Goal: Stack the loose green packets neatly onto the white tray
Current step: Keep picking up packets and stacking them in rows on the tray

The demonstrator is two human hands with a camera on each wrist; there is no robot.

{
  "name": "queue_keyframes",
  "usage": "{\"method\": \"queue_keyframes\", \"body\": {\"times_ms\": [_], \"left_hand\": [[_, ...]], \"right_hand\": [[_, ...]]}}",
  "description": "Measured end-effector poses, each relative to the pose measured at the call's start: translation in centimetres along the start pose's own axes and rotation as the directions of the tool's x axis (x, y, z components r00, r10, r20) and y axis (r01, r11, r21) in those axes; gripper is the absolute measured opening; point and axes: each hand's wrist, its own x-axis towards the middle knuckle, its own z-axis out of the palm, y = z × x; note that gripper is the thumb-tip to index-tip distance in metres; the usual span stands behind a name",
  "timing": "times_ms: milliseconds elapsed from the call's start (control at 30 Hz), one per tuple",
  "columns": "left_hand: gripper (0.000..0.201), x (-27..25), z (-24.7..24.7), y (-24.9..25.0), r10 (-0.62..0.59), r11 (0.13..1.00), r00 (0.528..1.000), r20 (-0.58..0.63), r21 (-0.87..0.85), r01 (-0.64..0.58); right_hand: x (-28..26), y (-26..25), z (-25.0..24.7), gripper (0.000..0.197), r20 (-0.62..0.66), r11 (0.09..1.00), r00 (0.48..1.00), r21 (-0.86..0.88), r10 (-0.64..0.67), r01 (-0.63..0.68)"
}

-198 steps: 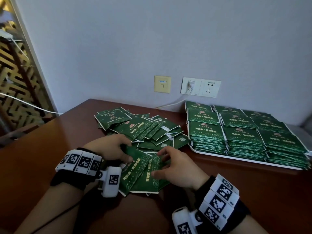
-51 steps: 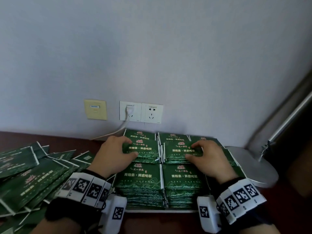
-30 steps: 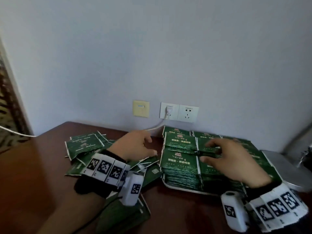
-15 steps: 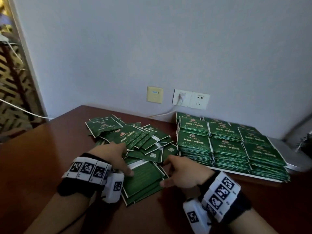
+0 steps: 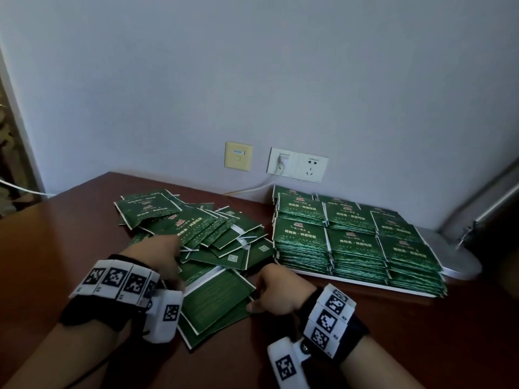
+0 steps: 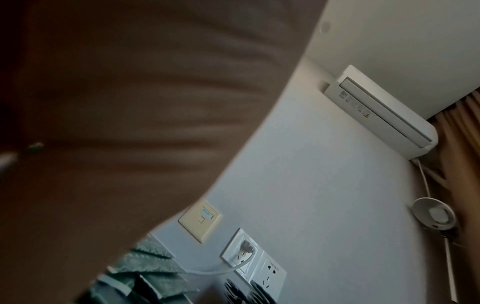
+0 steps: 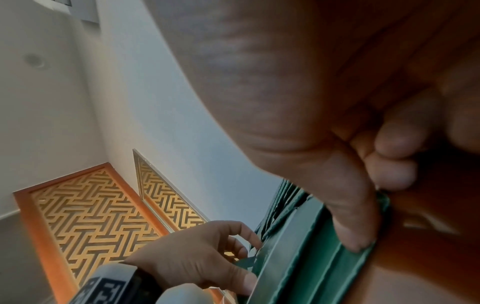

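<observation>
A heap of loose green packets (image 5: 196, 234) lies on the brown table left of centre. At its near edge sits a small squared-up stack of packets (image 5: 216, 301). My left hand (image 5: 177, 276) holds this stack's left edge with curled fingers. My right hand (image 5: 252, 299) pinches its right edge; in the right wrist view the thumb (image 7: 353, 226) lies on top of the stack (image 7: 311, 257) and the fingers curl under it. The white tray (image 5: 365, 282) at the right carries several tidy piles of packets (image 5: 354, 242). The left wrist view is mostly blurred hand.
A silver lamp base (image 5: 455, 259) sits just right of the tray, against the wall. Wall sockets (image 5: 297, 164) with a plugged white cable (image 5: 247, 189) are behind the packets. Bare table (image 5: 407, 341) lies in front of the tray.
Both hands came back from the tray's piles to the loose heap and took hold of a small stack at its near edge. In the last half second they hardly moved.
</observation>
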Motion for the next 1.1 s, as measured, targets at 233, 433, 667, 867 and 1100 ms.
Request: {"method": "queue_keyframes", "body": {"times_ms": [233, 433, 667, 867, 1100], "left_hand": [[0.046, 0.3, 0.1, -0.2, 0.029, 0.998, 0.998, -0.055, -0.05, -0.031], [0.032, 0.3, 0.1, 0.0, 0.147, 0.973, 0.989, -0.029, -0.178, -0.149], [0.015, -0.2, 0.0, 1.1, 0.249, 0.823, 0.922, -0.295, -0.437, -0.362], [0.016, -0.9, 0.2, 2.3, 0.332, 0.679, 0.844, -0.421, -0.515, -0.524], [0.025, -1.5, 0.6, 2.9, 0.639, 0.661, 0.743, -0.2, -0.351, -0.663]], "right_hand": [[-1.4, 0.7, -1.1, 0.017, -0.01, 0.993, 0.999, -0.114, 0.03, -0.031], [-4.2, 5.0, -4.1, 0.016, -0.009, 0.951, 1.0, 0.309, -0.011, 0.013], [-6.4, 9.3, -7.7, 0.043, 0.067, 0.892, 0.975, 0.421, -0.212, 0.165], [-6.6, 10.1, -8.1, 0.025, -0.004, 0.951, 0.974, 0.217, -0.226, 0.221], [-6.0, 10.6, -8.3, 0.022, 0.008, 0.982, 0.99, 0.127, -0.14, 0.137]]}}
